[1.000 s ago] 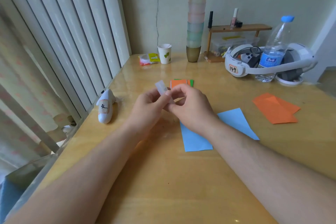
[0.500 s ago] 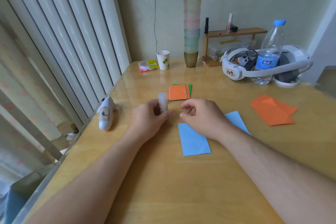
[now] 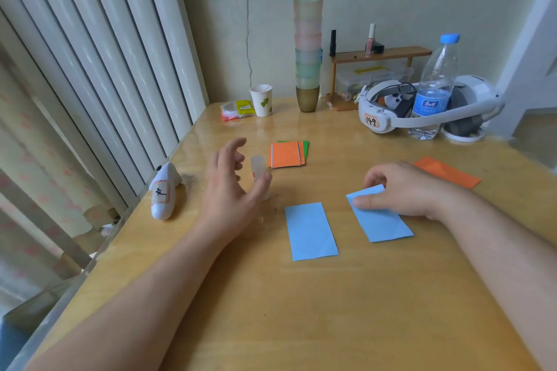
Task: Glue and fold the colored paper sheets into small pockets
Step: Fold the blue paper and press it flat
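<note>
A: Where are the blue sheets?
B: Two lie flat on the tabletop. One sheet point(image 3: 311, 230) lies free between the two hands. The second sheet point(image 3: 382, 220) is under the right hand point(image 3: 401, 190); its far corner is lifted off the surface, and the rest runs back toward the wrist.

A: State of the right fingers?
B: Curled. Thumb and fingers point(image 3: 363, 203) pinch the raised far end of the second sheet.

A: The glue stick?
B: Glue stick point(image 3: 259, 173) stands upright, capped, just beyond the left thumb tip. Whether the thumb touches it cannot be told.

A: State of the left fingers?
B: The left hand point(image 3: 229, 190) is spread, fingers point(image 3: 238, 144) extended and loosely bent, gripping nothing.

A: Other paper?
B: An orange and green stack point(image 3: 287, 154) lies beyond the glue stick, to the right of the left fingers. A folded orange piece point(image 3: 449, 173) lies just past the right hand, partly hidden by it.

A: Remaining items?
B: A white bottle point(image 3: 164, 193) lies on its side left of the left hand. Well beyond both hands, along the wall: paper cup point(image 3: 261, 100), cup stack point(image 3: 308, 45), headset point(image 3: 422, 111), water bottle point(image 3: 434, 90).
</note>
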The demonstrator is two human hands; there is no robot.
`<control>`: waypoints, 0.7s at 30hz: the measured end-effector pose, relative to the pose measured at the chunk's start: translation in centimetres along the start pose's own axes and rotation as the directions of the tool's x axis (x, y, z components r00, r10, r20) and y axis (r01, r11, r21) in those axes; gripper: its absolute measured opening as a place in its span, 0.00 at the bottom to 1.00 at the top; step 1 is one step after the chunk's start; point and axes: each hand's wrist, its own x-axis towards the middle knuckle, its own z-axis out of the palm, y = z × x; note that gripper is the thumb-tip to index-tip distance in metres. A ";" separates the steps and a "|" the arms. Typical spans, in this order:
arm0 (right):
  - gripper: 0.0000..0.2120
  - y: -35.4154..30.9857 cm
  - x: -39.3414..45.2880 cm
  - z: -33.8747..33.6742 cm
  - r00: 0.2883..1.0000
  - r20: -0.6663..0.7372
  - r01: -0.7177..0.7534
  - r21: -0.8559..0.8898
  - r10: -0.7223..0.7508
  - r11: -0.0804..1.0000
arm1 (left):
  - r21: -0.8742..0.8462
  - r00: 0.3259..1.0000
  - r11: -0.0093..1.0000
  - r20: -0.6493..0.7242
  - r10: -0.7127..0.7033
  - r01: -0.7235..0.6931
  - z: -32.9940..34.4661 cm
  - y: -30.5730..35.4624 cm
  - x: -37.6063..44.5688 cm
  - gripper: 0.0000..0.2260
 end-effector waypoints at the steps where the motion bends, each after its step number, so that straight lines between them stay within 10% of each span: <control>1: 0.16 0.4 -0.1 0.1 1.000 0.010 0.015 -0.003 -0.015 1.000 | 0.028 0.996 0.997 -0.056 0.073 -0.071 0.0 0.2 -0.1 0.28; 8: 0.08 -2.9 -2.2 -0.2 0.970 -0.095 0.238 0.541 -0.223 0.807 | 0.082 0.897 0.894 0.085 0.435 -0.441 -1.6 3.1 -0.1 0.08; 15: 0.20 -7.6 -3.9 2.3 0.931 -0.192 0.355 0.674 -0.310 0.648 | -0.488 0.816 0.829 0.574 0.071 0.272 -0.4 4.4 -1.1 0.13; 21: 0.17 -7.0 -2.7 4.5 0.906 -0.276 0.424 0.605 -0.322 0.674 | -0.431 0.823 0.845 0.568 -0.018 0.316 -0.7 3.3 -1.6 0.05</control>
